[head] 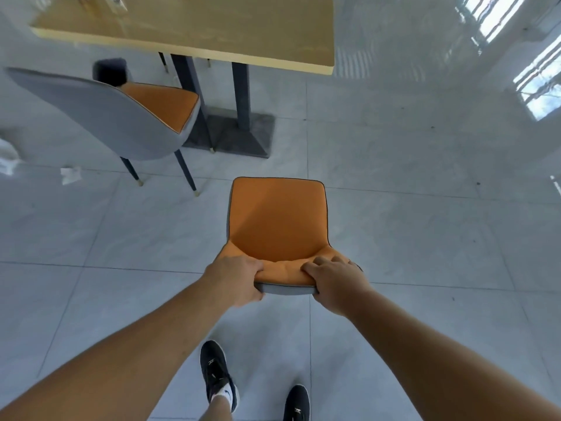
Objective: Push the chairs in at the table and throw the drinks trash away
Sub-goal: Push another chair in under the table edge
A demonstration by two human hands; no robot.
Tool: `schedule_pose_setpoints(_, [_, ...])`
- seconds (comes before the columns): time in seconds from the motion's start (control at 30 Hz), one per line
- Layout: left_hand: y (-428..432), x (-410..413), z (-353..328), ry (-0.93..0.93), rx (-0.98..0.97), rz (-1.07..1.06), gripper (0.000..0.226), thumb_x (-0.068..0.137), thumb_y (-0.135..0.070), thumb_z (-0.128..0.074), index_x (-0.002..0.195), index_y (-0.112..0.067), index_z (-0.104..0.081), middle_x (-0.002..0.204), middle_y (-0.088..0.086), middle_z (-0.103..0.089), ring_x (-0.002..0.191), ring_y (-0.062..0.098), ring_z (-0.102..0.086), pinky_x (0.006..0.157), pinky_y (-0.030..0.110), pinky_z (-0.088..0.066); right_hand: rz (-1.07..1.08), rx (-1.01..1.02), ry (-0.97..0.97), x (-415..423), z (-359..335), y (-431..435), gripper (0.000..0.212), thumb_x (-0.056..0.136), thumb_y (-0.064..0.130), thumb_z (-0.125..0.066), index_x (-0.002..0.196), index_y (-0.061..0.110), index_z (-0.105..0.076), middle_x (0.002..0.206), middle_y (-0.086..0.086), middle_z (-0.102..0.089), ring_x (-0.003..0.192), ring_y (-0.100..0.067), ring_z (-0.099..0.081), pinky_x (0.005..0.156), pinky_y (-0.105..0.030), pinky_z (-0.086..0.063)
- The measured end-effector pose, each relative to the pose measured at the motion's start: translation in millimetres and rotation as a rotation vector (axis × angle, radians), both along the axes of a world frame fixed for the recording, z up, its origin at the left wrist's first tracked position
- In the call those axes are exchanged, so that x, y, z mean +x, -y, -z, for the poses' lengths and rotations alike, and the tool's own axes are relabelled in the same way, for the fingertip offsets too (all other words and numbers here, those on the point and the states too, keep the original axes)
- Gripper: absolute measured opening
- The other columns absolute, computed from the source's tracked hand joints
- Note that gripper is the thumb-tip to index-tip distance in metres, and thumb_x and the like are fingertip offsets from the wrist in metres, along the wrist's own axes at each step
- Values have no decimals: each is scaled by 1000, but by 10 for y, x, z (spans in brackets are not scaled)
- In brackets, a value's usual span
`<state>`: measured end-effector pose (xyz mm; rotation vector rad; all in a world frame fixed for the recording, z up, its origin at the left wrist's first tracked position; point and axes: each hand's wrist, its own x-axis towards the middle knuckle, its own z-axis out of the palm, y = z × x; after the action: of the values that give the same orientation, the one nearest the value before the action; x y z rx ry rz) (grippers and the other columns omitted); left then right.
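An orange-seated chair with a grey back stands on the floor in front of me, well short of the yellow-topped table. My left hand grips the left end of its backrest top, and my right hand grips the right end. A second chair of the same kind stands at the table's left side, angled, its seat partly under the tabletop edge. Blurred clear drink items sit at the table's far left corner, cut off by the frame's top.
The table rests on dark legs with a grey floor base. Crumpled white paper lies on the tiled floor at left, more white litter at the left edge. A dark bin-like object stands behind the second chair. My shoes are below.
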<state>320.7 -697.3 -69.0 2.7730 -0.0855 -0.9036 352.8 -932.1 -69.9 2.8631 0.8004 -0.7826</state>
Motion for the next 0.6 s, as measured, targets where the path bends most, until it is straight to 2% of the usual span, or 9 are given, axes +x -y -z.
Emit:
schedule_pose_setpoints(0.23, [-362, 187, -52, 64, -11, -21, 43, 88, -50, -66, 128, -39, -55, 113, -6, -63, 99, 21, -59, 78, 35, -50, -10, 42, 28, 203, -54, -392, 38, 99, 37, -59, 137, 33, -53, 125, 4, -63, 116, -30, -58, 95, -48, -52])
schedule_pose_setpoints(0.6, [-1434, 985, -83, 118, -19, 21, 39, 91, -49, -66, 127, -36, -56, 116, -6, -64, 100, 21, -60, 84, 37, -54, 24, 38, 46, 915, -86, -1486, 39, 98, 39, -62, 136, 34, -54, 121, 4, -64, 108, -28, -61, 86, -42, -56])
